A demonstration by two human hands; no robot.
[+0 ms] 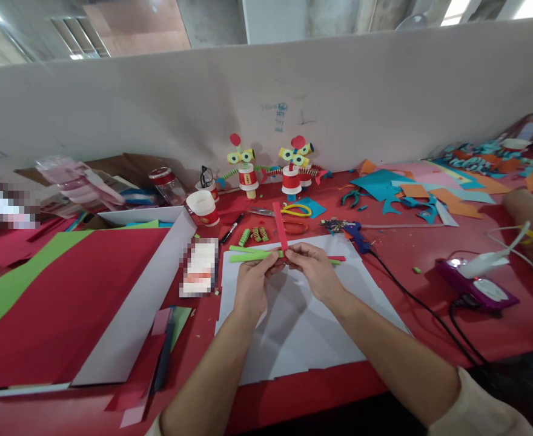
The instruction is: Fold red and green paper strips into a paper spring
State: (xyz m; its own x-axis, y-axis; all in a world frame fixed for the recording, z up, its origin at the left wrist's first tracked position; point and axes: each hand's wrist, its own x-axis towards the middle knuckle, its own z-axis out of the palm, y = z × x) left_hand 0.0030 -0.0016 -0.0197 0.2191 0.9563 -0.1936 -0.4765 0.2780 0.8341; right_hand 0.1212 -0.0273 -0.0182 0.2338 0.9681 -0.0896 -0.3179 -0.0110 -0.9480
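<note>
My left hand [254,283] and my right hand [315,274] meet over a white paper sheet [307,333], fingertips pinched together. Between them is a small fold of paper strips. One red paper strip [278,225] points away from me, and a short red end shows right of my right hand. Light green paper strips [247,257] stick out to the left of my left hand, with a bit of green at the right too. My fingers cover the crossing. Just beyond lie folded green paper springs [260,234].
Left are a white box [175,242] with coloured paper, a paper cup [203,209] and a black marker [232,228]. Behind stand paper-cup figures [248,177]; yellow-handled scissors [297,211] lie nearer. Right are a corded glue gun [356,235], a purple power strip [480,287] and another person's hand [527,204].
</note>
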